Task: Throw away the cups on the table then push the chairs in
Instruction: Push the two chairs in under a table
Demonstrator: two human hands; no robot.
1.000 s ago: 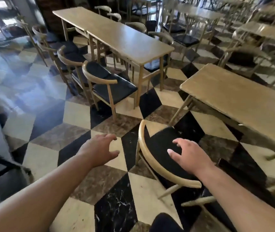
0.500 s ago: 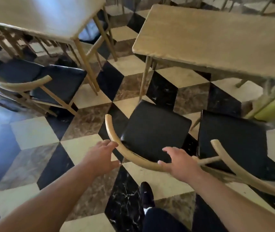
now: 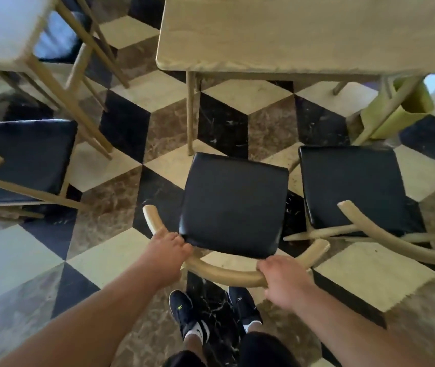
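A chair [image 3: 233, 205] with a black seat and a curved wooden backrest stands right in front of me, pulled out from the wooden table [image 3: 303, 33] beyond it. My left hand [image 3: 167, 247] grips the left part of the backrest. My right hand [image 3: 281, 279] grips its right part. A second black-seated chair [image 3: 354, 186] stands to the right, also out from the table. No cups show on the visible tabletop.
A yellow-green bin [image 3: 401, 107] sits under the table's right side. Another table [image 3: 2, 30] and a black-seated chair [image 3: 23, 160] are at the left. My two black shoes [image 3: 190, 316] stand on the checkered floor behind the chair.
My view has tilted down over the chair. Both hands moved from hovering near the backrest to closing on it.
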